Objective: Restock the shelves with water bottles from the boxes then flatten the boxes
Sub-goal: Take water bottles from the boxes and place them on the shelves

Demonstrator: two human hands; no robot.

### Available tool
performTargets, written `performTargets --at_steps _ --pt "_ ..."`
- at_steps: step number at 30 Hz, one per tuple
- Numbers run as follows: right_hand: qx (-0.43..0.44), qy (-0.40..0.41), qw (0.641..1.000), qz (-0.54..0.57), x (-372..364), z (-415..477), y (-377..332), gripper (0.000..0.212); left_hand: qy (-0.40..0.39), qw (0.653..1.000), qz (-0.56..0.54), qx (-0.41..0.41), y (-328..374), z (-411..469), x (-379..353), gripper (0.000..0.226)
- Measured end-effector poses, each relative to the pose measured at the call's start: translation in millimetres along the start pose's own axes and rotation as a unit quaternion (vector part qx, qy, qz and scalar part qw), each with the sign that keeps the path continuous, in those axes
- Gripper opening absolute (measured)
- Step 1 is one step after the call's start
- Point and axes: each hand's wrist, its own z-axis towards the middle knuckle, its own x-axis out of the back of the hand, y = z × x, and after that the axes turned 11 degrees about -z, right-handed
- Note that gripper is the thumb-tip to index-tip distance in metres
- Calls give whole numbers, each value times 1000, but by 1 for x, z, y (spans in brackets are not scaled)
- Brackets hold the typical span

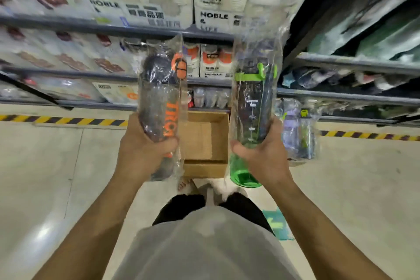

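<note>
My left hand [145, 145] grips the lower part of a dark water bottle with orange lettering and an orange cap [160, 98], wrapped in clear plastic. My right hand [261, 154] grips a green water bottle with a light green lid [254, 107], also in a clear bag. Both bottles are held upright at about chest height above an open cardboard box [204, 141] on the floor between them. The part of the box's inside that shows holds nothing.
Grey metal shelves [113, 27] with packaged cups and bottles fill the view ahead and to the right. Several bagged bottles [297, 132] stand on the floor by the lowest right shelf. Yellow-black tape [63, 119] marks the floor along the shelf base.
</note>
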Motion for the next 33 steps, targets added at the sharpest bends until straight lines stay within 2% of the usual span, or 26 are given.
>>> performTargets --at_steps 8,11,18,23,27,33 --pt "128 106 986 28 119 -51 -12 76 -22 989 8 -145 104 -73 -56 80" --pt "161 147 975 39 171 -69 -1 81 -44 977 12 -207 137 -108 -97 71" --pt "194 219 955 57 309 -107 39 77 -92 944 -11 -317 210 -197 -208 67" --pt "199 280 938 45 402 -122 56 85 -139 918 -51 -369 264 -239 -283 80" --pt "231 334 913 44 468 -114 60 84 -154 896 -71 -409 308 -253 -330 87" --pt "269 399 875 42 553 -72 46 80 -181 864 -97 -459 380 -245 -395 83"
